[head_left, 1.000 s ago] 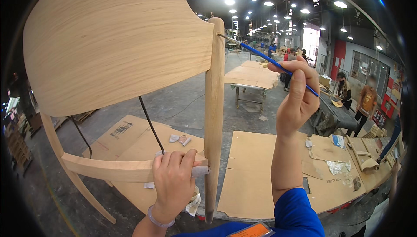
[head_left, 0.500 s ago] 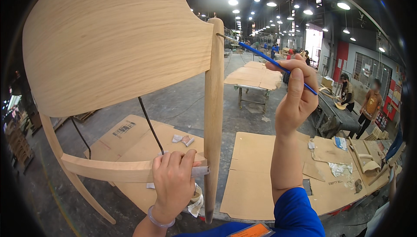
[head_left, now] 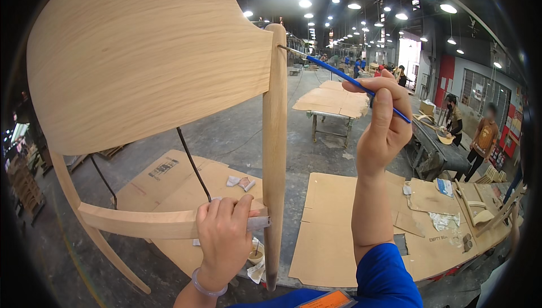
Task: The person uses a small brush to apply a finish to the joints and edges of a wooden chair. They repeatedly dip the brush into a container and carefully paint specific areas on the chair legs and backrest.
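Observation:
A bare wooden chair frame [head_left: 274,139] fills the left side, its broad curved backrest [head_left: 149,60] uppermost. My left hand [head_left: 224,234] is closed around the curved lower rail [head_left: 135,220], close to the right post. A small folded, greyish sheet [head_left: 259,223], perhaps sandpaper, sticks out beside its fingers; how it is held is hidden. Raised at the right, my right hand [head_left: 385,124] pinches a slim paintbrush [head_left: 341,74] by its blue handle. The brush's tip meets the post near its top, at a small dark spot beside the backrest.
Cardboard sheets [head_left: 324,229] cover the work surface below. A small cup [head_left: 256,254] sits behind the post, near crumpled paper [head_left: 241,182]. Dark rods [head_left: 193,164] stand under the backrest. Beyond are a cardboard-topped table [head_left: 333,99], a conveyor [head_left: 435,153] and several people.
In the view, the chair's post and the brush tip have shifted slightly left together. The brush remains against the post, and both hands keep their grips.

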Action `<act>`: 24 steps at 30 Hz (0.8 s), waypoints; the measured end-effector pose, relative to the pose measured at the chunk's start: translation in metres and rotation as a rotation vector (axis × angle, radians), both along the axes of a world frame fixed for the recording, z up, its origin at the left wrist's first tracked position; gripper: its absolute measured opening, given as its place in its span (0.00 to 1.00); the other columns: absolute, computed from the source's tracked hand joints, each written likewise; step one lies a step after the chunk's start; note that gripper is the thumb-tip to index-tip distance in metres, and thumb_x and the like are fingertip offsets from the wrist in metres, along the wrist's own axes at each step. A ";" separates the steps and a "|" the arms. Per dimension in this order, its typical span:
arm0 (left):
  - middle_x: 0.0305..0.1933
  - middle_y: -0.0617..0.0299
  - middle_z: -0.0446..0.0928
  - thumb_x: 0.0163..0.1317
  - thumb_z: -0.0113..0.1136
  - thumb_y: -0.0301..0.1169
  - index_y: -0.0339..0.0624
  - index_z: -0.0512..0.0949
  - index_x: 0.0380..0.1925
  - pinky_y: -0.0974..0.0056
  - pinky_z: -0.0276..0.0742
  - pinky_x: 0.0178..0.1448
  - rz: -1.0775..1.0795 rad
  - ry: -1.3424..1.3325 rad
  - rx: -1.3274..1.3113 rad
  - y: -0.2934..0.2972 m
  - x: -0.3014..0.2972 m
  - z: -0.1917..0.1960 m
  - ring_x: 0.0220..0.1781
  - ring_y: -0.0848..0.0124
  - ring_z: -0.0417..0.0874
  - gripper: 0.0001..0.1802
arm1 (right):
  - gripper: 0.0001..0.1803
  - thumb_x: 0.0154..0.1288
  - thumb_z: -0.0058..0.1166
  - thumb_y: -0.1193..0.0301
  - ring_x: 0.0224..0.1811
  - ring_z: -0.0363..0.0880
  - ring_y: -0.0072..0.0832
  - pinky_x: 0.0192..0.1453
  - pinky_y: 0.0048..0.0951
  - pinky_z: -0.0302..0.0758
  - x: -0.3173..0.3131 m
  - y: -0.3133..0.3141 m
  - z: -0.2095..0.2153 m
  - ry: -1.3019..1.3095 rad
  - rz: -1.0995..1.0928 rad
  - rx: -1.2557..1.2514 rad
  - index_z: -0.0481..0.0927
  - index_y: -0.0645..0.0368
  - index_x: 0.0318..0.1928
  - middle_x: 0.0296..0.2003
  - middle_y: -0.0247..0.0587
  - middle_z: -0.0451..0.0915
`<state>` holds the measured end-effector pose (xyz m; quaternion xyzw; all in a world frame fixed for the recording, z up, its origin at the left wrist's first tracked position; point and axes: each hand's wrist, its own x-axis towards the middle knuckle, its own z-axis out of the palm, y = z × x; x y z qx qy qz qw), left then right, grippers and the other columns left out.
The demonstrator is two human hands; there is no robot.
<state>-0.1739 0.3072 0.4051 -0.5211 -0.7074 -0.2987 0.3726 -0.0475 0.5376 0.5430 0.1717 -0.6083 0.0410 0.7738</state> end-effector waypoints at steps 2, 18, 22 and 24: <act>0.34 0.61 0.75 0.58 0.69 0.26 0.41 0.83 0.46 0.55 0.64 0.48 0.010 0.008 0.004 0.000 -0.003 -0.001 0.40 0.62 0.77 0.14 | 0.11 0.81 0.43 0.72 0.43 0.82 0.22 0.74 0.45 0.58 -0.004 0.000 0.000 0.002 0.000 -0.002 0.81 0.58 0.44 0.34 0.41 0.91; 0.36 0.59 0.77 0.59 0.66 0.24 0.41 0.83 0.46 0.53 0.65 0.50 0.033 -0.037 0.010 -0.004 -0.019 -0.008 0.42 0.58 0.78 0.14 | 0.13 0.81 0.41 0.73 0.44 0.83 0.23 0.72 0.42 0.63 -0.021 -0.003 -0.008 0.051 0.045 -0.030 0.81 0.60 0.45 0.34 0.41 0.89; 0.36 0.59 0.76 0.59 0.66 0.23 0.41 0.83 0.47 0.53 0.65 0.50 0.033 -0.034 0.019 -0.002 -0.024 -0.009 0.42 0.57 0.78 0.15 | 0.15 0.82 0.38 0.71 0.43 0.81 0.28 0.70 0.40 0.67 -0.015 -0.005 -0.005 0.180 0.050 -0.030 0.79 0.66 0.47 0.45 0.48 0.82; 0.36 0.58 0.76 0.58 0.66 0.23 0.41 0.83 0.47 0.53 0.65 0.50 0.033 -0.030 0.017 -0.002 -0.026 -0.010 0.42 0.57 0.78 0.15 | 0.14 0.82 0.40 0.70 0.42 0.79 0.26 0.62 0.33 0.71 -0.017 -0.006 -0.001 0.275 0.061 -0.084 0.79 0.65 0.47 0.45 0.44 0.83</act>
